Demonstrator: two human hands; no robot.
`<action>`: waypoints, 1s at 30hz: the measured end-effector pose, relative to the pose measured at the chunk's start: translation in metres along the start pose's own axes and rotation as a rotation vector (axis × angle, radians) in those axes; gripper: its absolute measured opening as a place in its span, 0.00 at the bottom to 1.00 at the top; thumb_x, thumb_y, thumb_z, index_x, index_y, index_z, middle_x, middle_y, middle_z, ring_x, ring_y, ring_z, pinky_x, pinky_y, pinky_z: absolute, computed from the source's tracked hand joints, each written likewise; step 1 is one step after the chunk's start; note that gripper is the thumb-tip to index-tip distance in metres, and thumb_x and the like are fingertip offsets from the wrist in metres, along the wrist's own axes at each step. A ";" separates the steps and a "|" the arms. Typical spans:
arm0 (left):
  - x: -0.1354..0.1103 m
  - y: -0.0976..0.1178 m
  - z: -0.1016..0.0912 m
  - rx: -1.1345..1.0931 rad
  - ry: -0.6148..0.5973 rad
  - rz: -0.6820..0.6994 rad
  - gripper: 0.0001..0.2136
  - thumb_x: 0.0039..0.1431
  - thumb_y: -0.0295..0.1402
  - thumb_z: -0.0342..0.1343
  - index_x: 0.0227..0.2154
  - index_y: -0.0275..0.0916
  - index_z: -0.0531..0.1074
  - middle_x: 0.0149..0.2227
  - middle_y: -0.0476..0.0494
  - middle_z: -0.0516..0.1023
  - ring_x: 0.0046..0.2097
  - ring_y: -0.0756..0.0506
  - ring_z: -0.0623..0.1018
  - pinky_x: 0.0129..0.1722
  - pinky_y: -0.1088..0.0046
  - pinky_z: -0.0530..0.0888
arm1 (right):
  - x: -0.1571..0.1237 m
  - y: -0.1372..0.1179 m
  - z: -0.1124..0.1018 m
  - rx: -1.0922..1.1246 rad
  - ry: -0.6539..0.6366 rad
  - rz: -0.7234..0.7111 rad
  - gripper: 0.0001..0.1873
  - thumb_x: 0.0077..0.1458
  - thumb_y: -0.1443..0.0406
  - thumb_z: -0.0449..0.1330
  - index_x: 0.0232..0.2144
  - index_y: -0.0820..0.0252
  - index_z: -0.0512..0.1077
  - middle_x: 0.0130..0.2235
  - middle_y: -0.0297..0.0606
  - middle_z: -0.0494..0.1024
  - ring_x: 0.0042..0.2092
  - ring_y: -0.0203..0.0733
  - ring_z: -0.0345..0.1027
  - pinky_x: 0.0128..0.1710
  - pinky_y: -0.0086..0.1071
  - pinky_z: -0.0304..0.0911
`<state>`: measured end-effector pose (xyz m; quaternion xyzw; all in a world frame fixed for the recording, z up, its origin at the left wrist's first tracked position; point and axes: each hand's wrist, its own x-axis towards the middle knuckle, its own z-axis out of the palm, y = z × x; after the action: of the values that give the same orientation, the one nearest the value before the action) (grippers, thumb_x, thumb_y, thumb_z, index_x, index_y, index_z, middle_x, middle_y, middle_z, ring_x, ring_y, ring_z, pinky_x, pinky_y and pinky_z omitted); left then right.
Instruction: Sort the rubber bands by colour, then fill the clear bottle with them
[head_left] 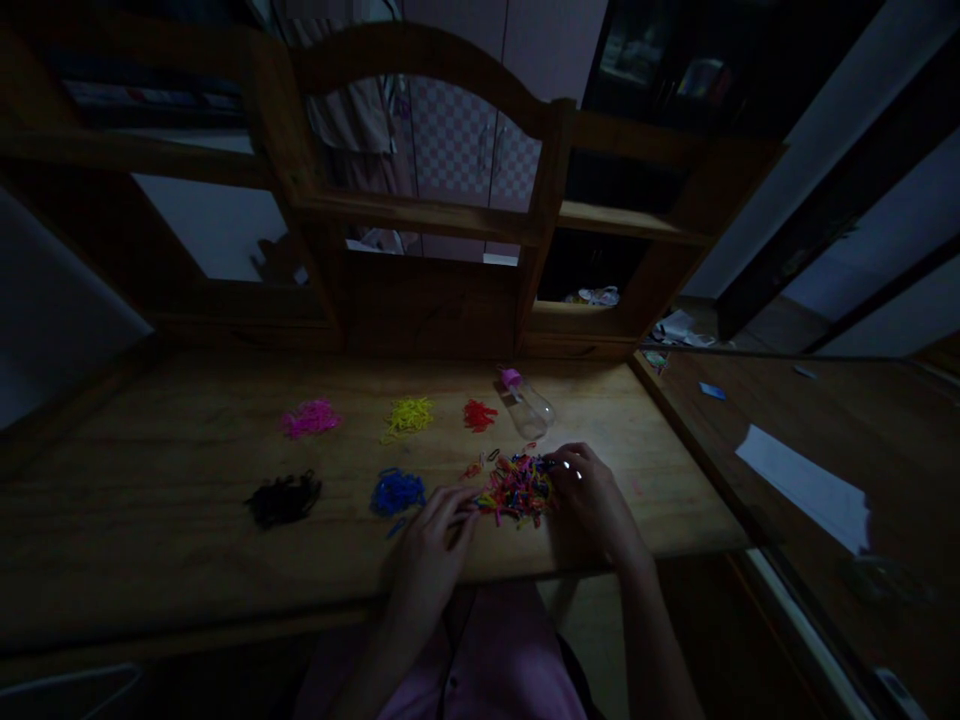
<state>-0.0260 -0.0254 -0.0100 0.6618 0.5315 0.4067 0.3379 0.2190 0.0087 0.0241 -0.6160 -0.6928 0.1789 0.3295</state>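
Note:
A mixed heap of small coloured rubber bands (519,488), thin loops in pink, red, yellow, blue and black, lies in front of me on the wooden desk. My left hand (435,530) touches the heap's left edge, thumb and fingertips pinched together; whatever is between them is too small to name. At the right edge, my right hand (592,490) has its fingers curled in against the heap, with dark bits at the fingertips. Single-colour piles lie to the left: blue bands (397,492), black bands (283,499), pink bands (311,418), yellow bands (409,416) and red bands (478,415).
A clear bulb-shaped bottle (531,410) with a pink cap lies on its side behind the heap. The desk's wooden shelf frame (427,215) rises at the back. On the brown surface to the right are a white paper sheet (806,487) and a blue card (712,390).

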 end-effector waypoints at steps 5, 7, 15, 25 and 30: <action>0.001 0.004 -0.001 0.008 0.013 0.025 0.10 0.63 0.32 0.48 0.44 0.44 0.72 0.46 0.45 0.74 0.43 0.47 0.78 0.44 0.70 0.77 | 0.002 0.001 -0.001 -0.015 0.024 0.057 0.08 0.57 0.66 0.55 0.31 0.59 0.74 0.36 0.40 0.75 0.36 0.41 0.70 0.36 0.32 0.64; 0.001 0.005 -0.001 0.019 0.019 0.027 0.10 0.62 0.31 0.48 0.43 0.45 0.73 0.45 0.46 0.74 0.43 0.48 0.78 0.44 0.71 0.77 | -0.001 -0.001 -0.005 0.004 0.025 0.077 0.08 0.57 0.63 0.55 0.32 0.59 0.74 0.34 0.38 0.75 0.33 0.40 0.70 0.33 0.31 0.63; 0.000 0.005 -0.001 0.039 0.010 0.036 0.10 0.63 0.31 0.48 0.43 0.44 0.73 0.45 0.46 0.74 0.44 0.48 0.77 0.44 0.71 0.76 | -0.008 -0.009 -0.014 0.137 0.003 0.159 0.12 0.57 0.56 0.56 0.34 0.57 0.72 0.31 0.35 0.77 0.29 0.39 0.70 0.28 0.30 0.62; 0.001 0.006 -0.001 0.037 -0.003 0.038 0.10 0.62 0.29 0.49 0.43 0.44 0.72 0.45 0.46 0.75 0.44 0.48 0.77 0.44 0.71 0.76 | -0.014 -0.011 -0.014 0.164 0.030 0.154 0.12 0.55 0.57 0.58 0.32 0.58 0.76 0.32 0.37 0.80 0.31 0.41 0.71 0.31 0.32 0.64; 0.005 0.002 0.002 -0.025 -0.036 0.042 0.13 0.59 0.27 0.51 0.46 0.44 0.71 0.46 0.46 0.75 0.38 0.49 0.78 0.40 0.71 0.77 | -0.020 -0.007 -0.014 0.138 0.015 0.164 0.14 0.55 0.57 0.57 0.37 0.57 0.79 0.34 0.39 0.81 0.32 0.43 0.72 0.31 0.33 0.65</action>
<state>-0.0228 -0.0211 -0.0084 0.6759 0.5058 0.4084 0.3472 0.2239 -0.0143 0.0335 -0.6479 -0.6235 0.2481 0.3605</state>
